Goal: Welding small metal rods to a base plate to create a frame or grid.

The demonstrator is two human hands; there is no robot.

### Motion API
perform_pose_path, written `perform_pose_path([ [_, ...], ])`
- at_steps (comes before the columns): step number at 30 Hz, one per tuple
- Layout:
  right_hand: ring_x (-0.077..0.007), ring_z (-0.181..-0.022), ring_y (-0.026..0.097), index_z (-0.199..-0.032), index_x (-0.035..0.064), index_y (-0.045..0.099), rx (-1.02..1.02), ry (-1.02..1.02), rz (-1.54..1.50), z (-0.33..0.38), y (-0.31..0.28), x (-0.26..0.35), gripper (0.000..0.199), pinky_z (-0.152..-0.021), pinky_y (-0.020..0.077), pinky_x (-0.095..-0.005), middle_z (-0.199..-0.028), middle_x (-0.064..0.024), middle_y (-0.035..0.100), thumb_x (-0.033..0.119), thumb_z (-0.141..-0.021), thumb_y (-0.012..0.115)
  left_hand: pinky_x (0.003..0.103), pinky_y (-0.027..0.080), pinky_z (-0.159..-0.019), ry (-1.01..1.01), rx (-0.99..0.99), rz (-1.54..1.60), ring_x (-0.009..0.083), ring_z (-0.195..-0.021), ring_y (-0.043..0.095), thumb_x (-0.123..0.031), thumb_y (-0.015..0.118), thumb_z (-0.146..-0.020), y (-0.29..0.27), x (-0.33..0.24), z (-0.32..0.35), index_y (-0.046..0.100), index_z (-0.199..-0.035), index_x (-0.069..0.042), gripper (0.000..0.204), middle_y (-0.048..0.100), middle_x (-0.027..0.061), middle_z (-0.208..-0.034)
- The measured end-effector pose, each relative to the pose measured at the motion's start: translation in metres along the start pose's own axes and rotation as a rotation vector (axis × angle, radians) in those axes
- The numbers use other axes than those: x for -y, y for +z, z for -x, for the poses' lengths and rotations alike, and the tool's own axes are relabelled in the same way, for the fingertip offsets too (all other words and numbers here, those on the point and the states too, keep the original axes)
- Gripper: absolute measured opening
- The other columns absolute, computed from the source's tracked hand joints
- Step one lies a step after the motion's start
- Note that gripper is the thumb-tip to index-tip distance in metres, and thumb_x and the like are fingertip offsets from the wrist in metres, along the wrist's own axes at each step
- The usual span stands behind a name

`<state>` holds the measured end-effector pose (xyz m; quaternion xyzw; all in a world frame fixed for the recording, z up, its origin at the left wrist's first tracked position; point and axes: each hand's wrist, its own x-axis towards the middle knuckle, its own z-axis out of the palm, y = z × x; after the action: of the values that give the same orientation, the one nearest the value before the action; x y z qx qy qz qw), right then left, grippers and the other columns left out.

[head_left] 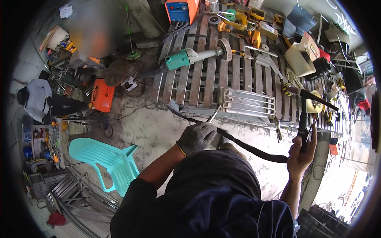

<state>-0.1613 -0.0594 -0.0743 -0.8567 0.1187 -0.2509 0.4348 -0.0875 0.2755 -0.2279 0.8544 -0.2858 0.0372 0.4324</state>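
Observation:
My left hand (pixel 196 137), in a grey knit glove, is curled near the front edge of a slatted metal workbench (pixel 198 75), beside a thin rod (pixel 214 114); whether it grips anything is hidden. My bare right hand (pixel 301 152) is closed around the black handle of a welding torch (pixel 303 119), held upright. Its black hose (pixel 254 150) runs back across my body. A small welded metal grille (pixel 248 102) lies on the bench just beyond my left hand. My dark hood fills the lower middle.
A teal angle grinder (pixel 190 56) lies on the bench. An orange welding machine (pixel 181 10), yellow tools and a cream jug (pixel 299 59) crowd the back and right. On the floor stand a turquoise plastic chair (pixel 107 158) and an orange box (pixel 102 95). Another person (pixel 39 99) crouches at left.

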Motion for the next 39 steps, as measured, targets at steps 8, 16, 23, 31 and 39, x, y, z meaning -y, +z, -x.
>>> perform_pose_path([
  [8,-0.0278,-0.121,0.063,-0.157,-0.0042,0.036,0.184,-0.01,0.017,-0.053,-0.003,-0.045,0.058,-0.1,0.051,-0.0355,-0.151,-0.0223,0.053,0.011,-0.104,0.057,0.047,0.057,-0.079,-0.015,-0.087,-0.212,0.0384,-0.09,0.068,-0.02,0.07,-0.094,0.006,0.011,-0.045,0.07,-0.102,-0.007,0.015,0.071,0.0155,-0.095],
  [16,-0.0304,-0.127,0.063,-0.153,-0.0053,0.042,0.21,-0.045,-0.055,-0.084,0.017,-0.067,0.056,-0.105,0.0505,-0.0388,-0.147,-0.0261,0.056,0.009,-0.101,0.057,0.049,0.054,-0.076,-0.185,-0.166,-0.297,0.0381,-0.086,0.065,-0.029,0.063,-0.099,-0.028,0.028,-0.098,0.065,-0.097,-0.011,0.018,0.067,0.0135,-0.092],
  [23,-0.031,-0.131,0.059,-0.153,-0.0066,0.041,0.195,-0.227,0.081,-0.056,0.059,-0.032,0.055,-0.106,0.0497,-0.04,-0.15,-0.0261,0.052,0.009,-0.103,0.056,0.048,0.055,-0.08,-0.153,-0.003,-0.272,0.0374,-0.091,0.067,-0.032,0.063,-0.098,-0.031,0.057,-0.097,0.067,-0.098,-0.01,0.022,0.067,0.0144,-0.094],
  [31,-0.0369,-0.09,0.075,-0.147,0.0013,0.051,0.601,-0.256,0.04,0.006,0.12,0.045,0.057,-0.076,0.06,-0.0422,-0.11,-0.0256,0.071,0.007,-0.093,0.069,0.052,0.055,-0.082,0.079,0.425,-0.674,0.0352,-0.092,0.068,-0.031,0.055,-0.1,-0.03,0.157,-0.102,0.07,-0.107,-0.008,0.028,0.068,0.013,-0.099],
  [39,-0.0356,-0.06,0.064,-0.15,0.0178,0.051,0.822,-0.503,0.215,0.032,0.157,0.107,0.063,-0.051,0.0554,-0.0461,-0.089,-0.0124,0.061,0.02,-0.092,0.074,0.049,0.057,-0.082,0.177,0.401,-0.581,0.035,-0.094,0.07,-0.032,0.057,-0.1,-0.044,0.116,-0.129,0.069,-0.1,-0.009,0.026,0.068,0.0146,-0.101],
])
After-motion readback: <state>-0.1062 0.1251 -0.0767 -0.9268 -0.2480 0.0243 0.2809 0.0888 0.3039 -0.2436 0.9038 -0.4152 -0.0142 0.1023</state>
